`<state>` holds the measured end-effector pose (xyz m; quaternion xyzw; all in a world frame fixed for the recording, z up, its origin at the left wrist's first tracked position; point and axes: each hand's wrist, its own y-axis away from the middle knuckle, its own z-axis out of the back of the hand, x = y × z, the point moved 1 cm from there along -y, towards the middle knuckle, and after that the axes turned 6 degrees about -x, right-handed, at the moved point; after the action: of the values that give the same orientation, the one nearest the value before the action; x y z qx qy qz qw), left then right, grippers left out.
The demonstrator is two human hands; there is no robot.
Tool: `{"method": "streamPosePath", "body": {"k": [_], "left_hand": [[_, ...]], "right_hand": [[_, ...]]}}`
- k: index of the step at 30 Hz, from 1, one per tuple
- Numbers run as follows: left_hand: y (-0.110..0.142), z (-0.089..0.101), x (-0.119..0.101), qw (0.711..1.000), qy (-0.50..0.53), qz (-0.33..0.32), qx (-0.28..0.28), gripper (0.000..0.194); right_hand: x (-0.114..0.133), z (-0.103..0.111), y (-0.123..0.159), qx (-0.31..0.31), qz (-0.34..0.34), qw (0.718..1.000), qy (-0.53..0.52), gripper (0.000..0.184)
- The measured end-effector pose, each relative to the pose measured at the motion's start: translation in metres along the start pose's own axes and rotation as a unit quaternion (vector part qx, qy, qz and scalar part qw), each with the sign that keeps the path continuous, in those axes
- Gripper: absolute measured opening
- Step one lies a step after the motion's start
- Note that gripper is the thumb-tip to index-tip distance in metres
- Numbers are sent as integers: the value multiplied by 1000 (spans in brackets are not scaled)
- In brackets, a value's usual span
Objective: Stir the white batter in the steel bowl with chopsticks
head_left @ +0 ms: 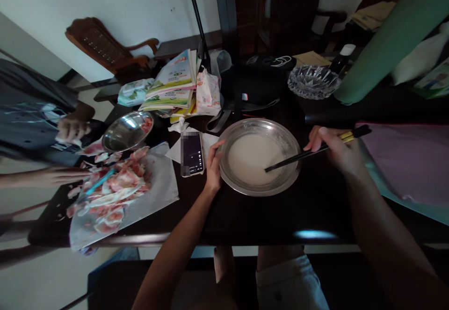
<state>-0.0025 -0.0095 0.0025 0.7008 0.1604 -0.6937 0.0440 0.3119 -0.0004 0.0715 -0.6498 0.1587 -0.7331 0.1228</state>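
A wide steel bowl (286, 139) holding a pale white batter stands on the dark table in front of me. My left hand (213, 167) grips the bowl's left rim, fingers curled round the edge. My right hand (335, 148) is closed on a pair of black chopsticks (298, 156) with yellow tops; their tips dip into the batter near the bowl's right side.
A phone (192, 153) lies just left of the bowl. Farther left, a plastic sheet (159, 183) carries several pink wrappers, beside a smaller steel bowl (126, 132). Another person's hands (70, 130) work at the far left. Books (173, 83), a black bag (254, 83) and a glass ashtray (313, 82) sit behind.
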Motion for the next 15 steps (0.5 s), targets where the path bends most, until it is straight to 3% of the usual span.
{"method": "streamPosePath", "body": {"k": [4, 7, 10, 15], "left_hand": [[0, -1, 1, 1000, 6, 5, 0, 37], [0, -1, 2, 1000, 12, 3, 3, 37], [0, -1, 3, 1000, 17, -2, 6, 37], [1, -1, 1, 1000, 16, 6, 9, 37]], "right_hand": [[2, -15, 2, 85, 23, 995, 49, 43], [1, -24, 3, 116, 66, 986, 100, 32], [0, -24, 3, 90, 80, 985, 127, 30], [0, -6, 0, -21, 42, 995, 91, 40]]}}
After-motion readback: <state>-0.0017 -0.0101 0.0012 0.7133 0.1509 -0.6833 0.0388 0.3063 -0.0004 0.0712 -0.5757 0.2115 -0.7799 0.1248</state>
